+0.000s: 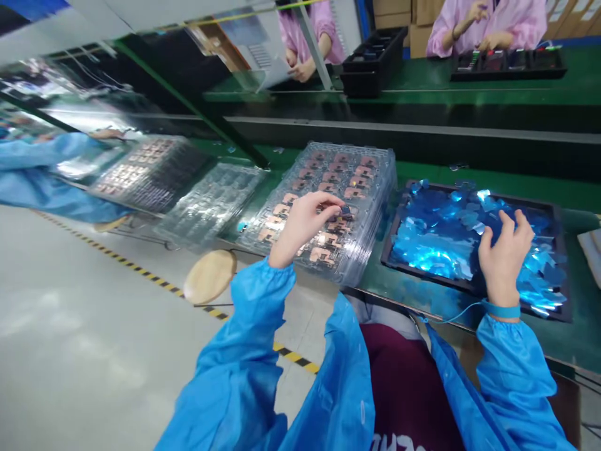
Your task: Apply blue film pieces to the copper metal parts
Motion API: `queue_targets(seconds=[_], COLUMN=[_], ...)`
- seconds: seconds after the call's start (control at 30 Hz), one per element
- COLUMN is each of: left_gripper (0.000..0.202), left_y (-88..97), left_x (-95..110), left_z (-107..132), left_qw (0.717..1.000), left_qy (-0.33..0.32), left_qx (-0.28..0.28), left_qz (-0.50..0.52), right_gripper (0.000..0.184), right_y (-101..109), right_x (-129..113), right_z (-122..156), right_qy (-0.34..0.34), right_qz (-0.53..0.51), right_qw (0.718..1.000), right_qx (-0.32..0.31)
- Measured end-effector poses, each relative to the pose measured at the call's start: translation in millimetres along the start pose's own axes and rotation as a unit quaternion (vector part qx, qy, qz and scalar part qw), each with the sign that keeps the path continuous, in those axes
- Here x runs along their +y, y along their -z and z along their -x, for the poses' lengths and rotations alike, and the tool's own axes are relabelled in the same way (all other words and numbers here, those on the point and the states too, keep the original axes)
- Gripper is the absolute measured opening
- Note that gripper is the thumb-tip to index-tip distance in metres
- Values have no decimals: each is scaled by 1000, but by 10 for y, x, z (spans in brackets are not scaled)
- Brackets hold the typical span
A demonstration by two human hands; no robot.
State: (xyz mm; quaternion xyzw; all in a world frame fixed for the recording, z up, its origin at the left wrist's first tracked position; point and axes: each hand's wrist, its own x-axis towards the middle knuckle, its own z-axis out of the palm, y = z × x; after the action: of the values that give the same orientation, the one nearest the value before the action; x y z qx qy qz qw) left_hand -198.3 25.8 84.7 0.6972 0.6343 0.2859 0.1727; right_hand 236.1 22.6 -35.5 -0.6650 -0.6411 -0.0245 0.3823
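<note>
My left hand [306,222] is over a stack of clear plastic trays [382,188] whose pockets hold small copper-coloured parts [323,255]. Its thumb and forefinger pinch a small dark part [346,213] just above the top tray. To the right, my right hand [506,254] hovers above a shallow black tray [429,280] heaped with shiny blue film pieces [439,235]. The fingers of that hand are apart and hold nothing that I can see. A blue wrist strap [501,309] with a thin cord circles the right wrist.
More clear trays [211,200] lie left on the green bench [399,300], near a co-worker's blue sleeve [51,169]. Across the bench, two people in pink sit near black bins [373,59]. A round wooden stool [210,275] stands below the bench edge.
</note>
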Motion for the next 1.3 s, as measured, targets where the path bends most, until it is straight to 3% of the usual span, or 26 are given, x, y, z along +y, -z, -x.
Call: queue_targets(seconds=[0.1, 0.2, 0.3, 0.37, 0.43, 0.47, 0.5, 0.57, 0.67, 0.77, 0.83, 0.9, 0.97, 1.03, 1.17, 1.23, 1.3], left_gripper=[19, 27, 35, 34, 30, 28, 26, 23, 20, 21, 22, 19, 10, 10, 29, 31, 27], left_y=[-77, -78, -133, -356, -799, -1091, -1413, -2069, -2835, -3171, -3183, -3065, -2849, -2570, -2029, -1849, -1740], left_x=[-178, -168, 91, 428, 849, 1058, 1249, 1537, 1715, 1720, 1715, 1735, 1771, 1812, 1892, 1917, 1915], left_z=[-209, -302, -529, -847, -1267, -1490, -1705, -2061, -2339, -2431, -2478, -2505, -2447, -2230, -1299, -751, -295], left_qw=[996, 981, 966, 954, 945, 940, 938, 944, 950, 959, 965, 971, 974, 971, 918, 902, 903], left_qy=[-43, -127, -207, -259, -292, -295, -284, -201, -155, -125, -100, -75, -57, -45, -27, -8, 12], left_qx=[-58, -82, -42, -20, -48, -91, -140, -234, -258, -249, -242, -227, -210, -199, -191, -173, -155], left_qz=[-62, -121, -147, -148, -143, -143, -139, -113, -87, -51, -17, 22, 61, 125, 345, 396, 401], right_gripper=[49, 46, 43, 42, 41, 41, 41, 41, 41, 39, 38, 36, 34, 31, 36, 39, 32], right_y=[-6, 32, 87, 117, 151, 174, 202, 273, 399, 497, 530, 537, 526, 505, 481, 492, 523], right_x=[8, 20, -14, -63, -120, -148, -174, -222, -282, -317, -311, -282, -250, -242, -347, -433, -507], right_z=[30, 70, 102, 112, 121, 129, 139, 168, 220, 256, 253, 220, 152, 58, -113, -129, -82], right_qy=[7, 8, -6, -20, -34, -39, -44, -48, -47, -48, -51, -53, -57, -69, -122, -134, -135], right_qz=[-20, -41, -63, -78, -92, -98, -104, -111, -113, -114, -117, -127, -149, -189, -305, -362, -412], right_qw=[1000, 999, 997, 996, 994, 994, 993, 992, 992, 991, 991, 988, 984, 975, 940, 921, 901], right_qx=[4, 22, 32, 36, 40, 41, 40, 40, 38, 42, 50, 65, 83, 98, 89, 53, 18])
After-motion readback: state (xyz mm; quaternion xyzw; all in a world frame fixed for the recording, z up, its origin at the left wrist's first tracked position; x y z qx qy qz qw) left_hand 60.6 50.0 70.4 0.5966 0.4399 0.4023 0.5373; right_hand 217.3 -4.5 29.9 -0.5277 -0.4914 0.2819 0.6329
